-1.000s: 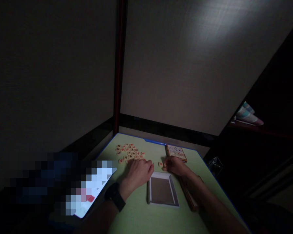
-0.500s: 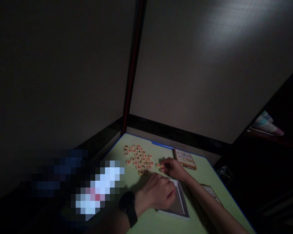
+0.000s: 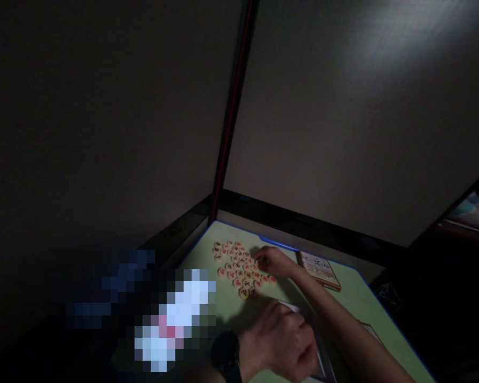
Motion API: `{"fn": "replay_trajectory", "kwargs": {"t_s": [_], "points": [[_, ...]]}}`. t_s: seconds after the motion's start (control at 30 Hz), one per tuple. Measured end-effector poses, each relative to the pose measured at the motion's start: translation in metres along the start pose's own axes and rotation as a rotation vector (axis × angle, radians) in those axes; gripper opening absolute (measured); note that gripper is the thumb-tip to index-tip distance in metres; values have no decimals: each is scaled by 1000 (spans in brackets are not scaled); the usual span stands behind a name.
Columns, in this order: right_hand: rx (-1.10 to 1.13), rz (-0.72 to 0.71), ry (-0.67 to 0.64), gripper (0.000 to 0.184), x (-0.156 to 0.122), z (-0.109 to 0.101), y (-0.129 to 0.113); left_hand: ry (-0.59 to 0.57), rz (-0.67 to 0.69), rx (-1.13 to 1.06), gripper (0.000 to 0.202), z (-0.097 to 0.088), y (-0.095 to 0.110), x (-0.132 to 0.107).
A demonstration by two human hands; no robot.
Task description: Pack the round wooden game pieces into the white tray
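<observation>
Gathering pieces (image 3: 239, 274), apparently: your right hand (image 3: 272, 260) at right edge, grip unclear; left hand (image 3: 285, 338) clenched over near tray (image 3: 324, 360), contents hidden. Next likely needs light touch.

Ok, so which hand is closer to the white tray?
The left hand: it is curled over the tray, hiding much of it. The right hand is farther off, beyond the tray, beside the round pieces.

Characters on discs (image 3: 236, 265) (red, black) and flat box (image 3: 320, 270) are illegible.
</observation>
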State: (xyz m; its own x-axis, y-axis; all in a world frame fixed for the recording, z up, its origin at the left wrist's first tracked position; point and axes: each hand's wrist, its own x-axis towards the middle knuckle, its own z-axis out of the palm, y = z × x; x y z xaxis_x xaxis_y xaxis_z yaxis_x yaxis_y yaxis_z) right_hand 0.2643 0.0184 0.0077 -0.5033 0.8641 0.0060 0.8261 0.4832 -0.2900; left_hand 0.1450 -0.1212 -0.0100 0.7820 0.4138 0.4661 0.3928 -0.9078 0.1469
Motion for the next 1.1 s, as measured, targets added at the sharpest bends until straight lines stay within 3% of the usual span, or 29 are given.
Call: {"fn": "replay_trajectory", "kwargs": {"t_s": [0.2,0.43,0.7,1.1], "points": [[-123,-40,-45,21,11,-3,-7,-12,33,1,24,5,-1,0],[-115,-62,-30,23,10,-19,-10,51,22,-1,22,3,7,-4],[67,-108,-64,33,-6,-29,-30,21,101,3,24,12,2,0],[97,-4,-59,38,-40,-29,-25,0,135,-14,25,13,10,-1]]}}
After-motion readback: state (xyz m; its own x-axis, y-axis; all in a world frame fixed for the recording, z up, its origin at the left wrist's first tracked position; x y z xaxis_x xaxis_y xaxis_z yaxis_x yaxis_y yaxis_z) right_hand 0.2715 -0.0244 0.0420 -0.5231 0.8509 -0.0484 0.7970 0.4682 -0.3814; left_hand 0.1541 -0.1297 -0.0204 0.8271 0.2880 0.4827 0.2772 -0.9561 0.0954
